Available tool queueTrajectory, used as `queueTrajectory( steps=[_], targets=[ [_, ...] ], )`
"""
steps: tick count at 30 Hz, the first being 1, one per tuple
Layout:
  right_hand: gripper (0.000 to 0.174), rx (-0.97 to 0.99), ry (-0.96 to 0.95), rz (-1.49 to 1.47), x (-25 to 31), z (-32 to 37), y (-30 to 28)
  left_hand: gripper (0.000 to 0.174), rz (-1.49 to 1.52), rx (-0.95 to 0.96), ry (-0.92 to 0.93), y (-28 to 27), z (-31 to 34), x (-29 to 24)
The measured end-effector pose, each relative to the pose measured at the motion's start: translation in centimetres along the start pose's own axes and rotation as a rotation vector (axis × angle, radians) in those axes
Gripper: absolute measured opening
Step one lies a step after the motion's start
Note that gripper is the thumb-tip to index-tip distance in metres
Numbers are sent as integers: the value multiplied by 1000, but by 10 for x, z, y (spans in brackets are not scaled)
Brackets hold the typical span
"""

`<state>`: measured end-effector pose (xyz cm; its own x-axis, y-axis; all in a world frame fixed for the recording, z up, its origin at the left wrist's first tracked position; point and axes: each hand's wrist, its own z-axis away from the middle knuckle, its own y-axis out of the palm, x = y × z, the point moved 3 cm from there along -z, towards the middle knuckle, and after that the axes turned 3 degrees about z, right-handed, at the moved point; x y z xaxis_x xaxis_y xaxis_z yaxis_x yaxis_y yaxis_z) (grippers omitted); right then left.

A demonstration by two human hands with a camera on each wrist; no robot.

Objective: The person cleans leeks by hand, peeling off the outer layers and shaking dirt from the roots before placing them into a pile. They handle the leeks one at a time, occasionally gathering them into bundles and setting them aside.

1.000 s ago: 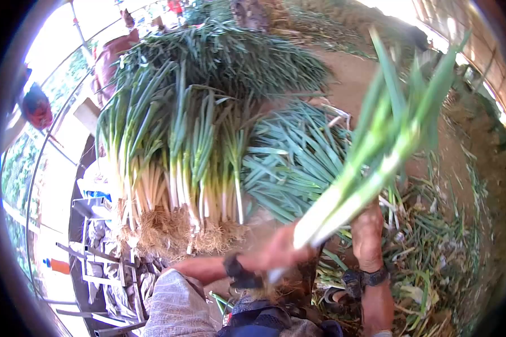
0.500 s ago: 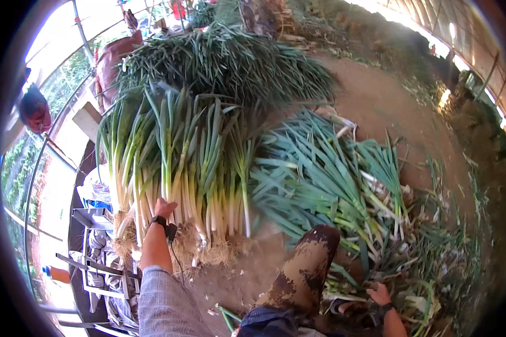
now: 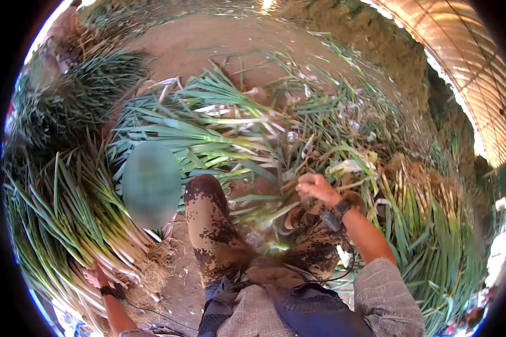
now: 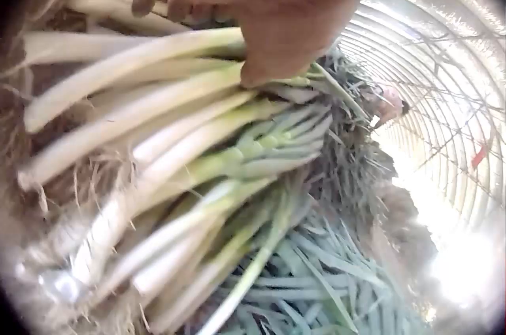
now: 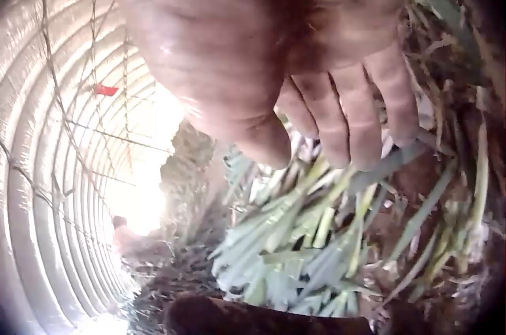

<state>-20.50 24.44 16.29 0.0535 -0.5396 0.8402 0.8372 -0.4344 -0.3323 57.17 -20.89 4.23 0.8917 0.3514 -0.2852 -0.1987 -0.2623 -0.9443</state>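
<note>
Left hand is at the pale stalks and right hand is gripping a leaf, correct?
Not quite: the right hand is empty, its palm bare in the right wrist view. The left hand is at the pale stalks, as you say.

Warm daylight glowing through the ribbed roof [image 3: 466,62] overhead, white glare swallowing detail low in both wrist views, pale stalks [image 4: 134,117] slightly soft, a green oval [image 3: 152,185] blurred smooth, black fisheye edges bending the head view.
</note>
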Motion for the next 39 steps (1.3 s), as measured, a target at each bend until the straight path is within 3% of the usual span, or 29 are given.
queueTrajectory(
  steps=[1,3,4,5,7,9,11,12,13,14,16,18,21,23,25,28,29,34,37,39],
  targets=[
    [35,-15,-8,10,5,1,-11,87,25,49,63,-3,9,-18],
    [32,-89,-62,-77,14,10,-28,84,471,-161,108,73,-6,-16],
    [32,-140,-64,-100,20,15,-35,81,552,-2,166,51,11,-42],
    [31,-187,-69,-124,24,18,-38,65,716,246,8,44,21,-66],
    [32,-221,-95,-177,27,21,-42,48,952,310,134,81,4,-87],
    [36,-240,-137,-213,34,26,-42,36,1042,196,313,95,16,-146],
    [33,-264,-122,-211,44,35,-31,28,1121,483,125,77,52,-210],
    [33,-236,-126,-194,47,39,-24,27,1130,544,159,96,50,-236],
    [32,-207,-121,-175,48,44,-18,27,1150,623,132,64,82,-274],
    [34,-216,-111,-123,49,49,-12,29,1256,717,120,80,86,-294],
    [36,-193,-115,-37,71,69,9,31,1306,786,140,46,128,-348],
    [38,-97,-175,88,76,68,14,28,1457,919,213,18,162,-394],
    [36,-124,-140,156,74,73,36,24,1562,1105,313,-26,205,-449],
    [34,3,-42,163,69,79,57,25,1549,1202,447,-55,231,-470],
    [34,55,-136,177,67,87,77,24,1535,1288,527,-71,250,-472],
    [34,7,-137,244,54,87,88,23,1546,1365,493,-75,256,-458],
    [34,-11,-133,239,53,91,80,23,1540,1359,481,-74,253,-450],
    [36,-595,-20,183,11,142,-56,15,1603,1236,336,-74,241,-441],
    [35,-822,124,112,-76,167,-152,14,1643,1262,335,-81,256,-459],
    [29,-961,345,444,-133,187,-198,14,1638,1337,360,-92,279,-476]
  ],
)
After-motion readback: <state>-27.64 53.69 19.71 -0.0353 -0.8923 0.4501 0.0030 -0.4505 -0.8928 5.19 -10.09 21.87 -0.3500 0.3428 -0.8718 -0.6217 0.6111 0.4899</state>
